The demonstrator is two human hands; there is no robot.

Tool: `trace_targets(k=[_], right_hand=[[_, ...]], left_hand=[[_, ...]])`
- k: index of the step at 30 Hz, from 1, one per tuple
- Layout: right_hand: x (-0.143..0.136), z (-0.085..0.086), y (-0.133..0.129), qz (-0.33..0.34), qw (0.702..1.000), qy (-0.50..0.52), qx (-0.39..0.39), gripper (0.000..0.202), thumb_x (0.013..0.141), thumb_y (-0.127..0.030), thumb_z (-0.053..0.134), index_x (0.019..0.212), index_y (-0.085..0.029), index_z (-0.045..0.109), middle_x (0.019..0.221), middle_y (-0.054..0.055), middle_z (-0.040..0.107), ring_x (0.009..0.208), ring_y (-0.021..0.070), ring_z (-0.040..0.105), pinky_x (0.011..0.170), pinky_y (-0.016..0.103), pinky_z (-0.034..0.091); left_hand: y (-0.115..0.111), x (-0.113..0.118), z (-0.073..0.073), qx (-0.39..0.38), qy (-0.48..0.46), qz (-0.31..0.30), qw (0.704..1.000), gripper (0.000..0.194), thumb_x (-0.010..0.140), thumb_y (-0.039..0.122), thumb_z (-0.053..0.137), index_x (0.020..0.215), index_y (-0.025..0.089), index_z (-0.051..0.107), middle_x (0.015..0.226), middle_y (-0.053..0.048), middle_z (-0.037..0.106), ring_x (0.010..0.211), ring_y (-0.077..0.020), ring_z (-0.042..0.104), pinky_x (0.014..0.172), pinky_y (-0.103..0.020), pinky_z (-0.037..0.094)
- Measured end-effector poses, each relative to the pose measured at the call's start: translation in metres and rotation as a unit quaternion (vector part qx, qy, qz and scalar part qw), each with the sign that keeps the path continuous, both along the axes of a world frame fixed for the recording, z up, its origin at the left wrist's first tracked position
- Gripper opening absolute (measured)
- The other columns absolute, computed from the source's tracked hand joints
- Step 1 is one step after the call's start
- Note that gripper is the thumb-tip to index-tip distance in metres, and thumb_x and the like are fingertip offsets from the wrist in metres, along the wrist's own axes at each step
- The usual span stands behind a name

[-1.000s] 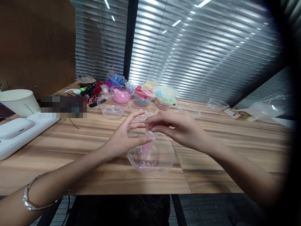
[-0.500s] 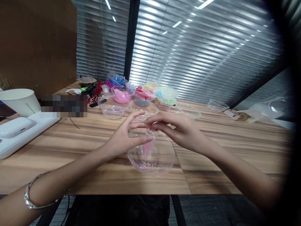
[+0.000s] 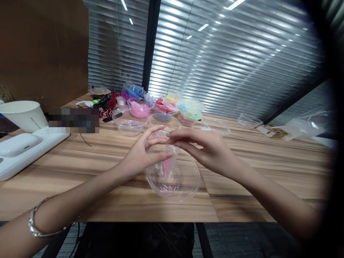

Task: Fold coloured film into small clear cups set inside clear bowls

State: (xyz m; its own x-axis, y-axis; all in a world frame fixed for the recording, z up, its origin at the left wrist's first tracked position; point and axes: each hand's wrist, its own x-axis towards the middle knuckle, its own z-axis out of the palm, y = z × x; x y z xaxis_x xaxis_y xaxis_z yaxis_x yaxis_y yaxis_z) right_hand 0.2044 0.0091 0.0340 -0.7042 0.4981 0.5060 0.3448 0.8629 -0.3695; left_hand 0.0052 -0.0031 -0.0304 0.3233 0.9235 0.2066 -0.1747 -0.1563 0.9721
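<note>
A small clear plastic bag [image 3: 168, 165] with pink contents hangs with one corner down over a clear plastic bowl [image 3: 194, 182]. My right hand [image 3: 208, 145] pinches the bag's top edge between thumb and fingertips. From the other side, my left hand [image 3: 139, 154] grips the bag, thumb in front and fingers partly hidden behind it. Under the bag, some shiny pinkish pieces [image 3: 168, 188] lie in the bottom of the bowl; they are too blurred to name.
Behind my hands stand several clear tubs, one holding a pink bag [image 3: 139, 108], another red ones [image 3: 165, 105]. On the left are a paper cup [image 3: 24, 116] and a white power strip [image 3: 53, 138]. Clear plastic bags [image 3: 306, 123] lie at the far right.
My right hand has shifted very slightly to the right at the bag's top. The bag stays over the bowl, and my left hand keeps nearly the same place.
</note>
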Motion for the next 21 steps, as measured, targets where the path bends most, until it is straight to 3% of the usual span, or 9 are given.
trace_targets(k=[7, 14, 21], right_hand=[[0.0016, -0.0018, 0.0021, 0.013, 0.999, 0.028, -0.043, 0.024, 0.092, -0.013, 0.058, 0.114, -0.02, 0.063, 0.106, 0.0, 0.07, 0.097, 0.0111, 0.064, 0.084, 0.024, 0.052], [0.0008, -0.0024, 0.0025, 0.0, 0.999, 0.044, -0.018, 0.022, 0.091, -0.014, 0.061, 0.111, -0.022, 0.064, 0.103, -0.002, 0.07, 0.095, 0.0107, 0.065, 0.084, 0.025, 0.051], [-0.0003, 0.0005, 0.0026, 0.009, 1.0, 0.019, 0.004, 0.024, 0.091, -0.012, 0.06, 0.112, -0.023, 0.064, 0.107, 0.0, 0.069, 0.098, 0.0125, 0.063, 0.086, 0.028, 0.05]], left_hand=[[0.0014, -0.0006, -0.002, -0.006, -0.015, -0.004, 1.0, 0.073, 0.072, 0.023, 0.079, 0.133, 0.024, 0.039, 0.116, -0.009, 0.068, 0.114, -0.0258, 0.062, 0.092, -0.037, 0.051], [0.0008, 0.0002, -0.0004, 0.002, -0.002, -0.001, 1.0, 0.072, 0.072, 0.024, 0.079, 0.133, 0.023, 0.039, 0.116, -0.009, 0.068, 0.116, -0.0254, 0.061, 0.095, -0.038, 0.049], [0.0003, -0.0007, 0.0006, 0.009, 0.0, -0.008, 1.0, 0.071, 0.072, 0.023, 0.079, 0.132, 0.024, 0.041, 0.131, -0.009, 0.059, 0.12, -0.025, 0.058, 0.093, -0.035, 0.051]])
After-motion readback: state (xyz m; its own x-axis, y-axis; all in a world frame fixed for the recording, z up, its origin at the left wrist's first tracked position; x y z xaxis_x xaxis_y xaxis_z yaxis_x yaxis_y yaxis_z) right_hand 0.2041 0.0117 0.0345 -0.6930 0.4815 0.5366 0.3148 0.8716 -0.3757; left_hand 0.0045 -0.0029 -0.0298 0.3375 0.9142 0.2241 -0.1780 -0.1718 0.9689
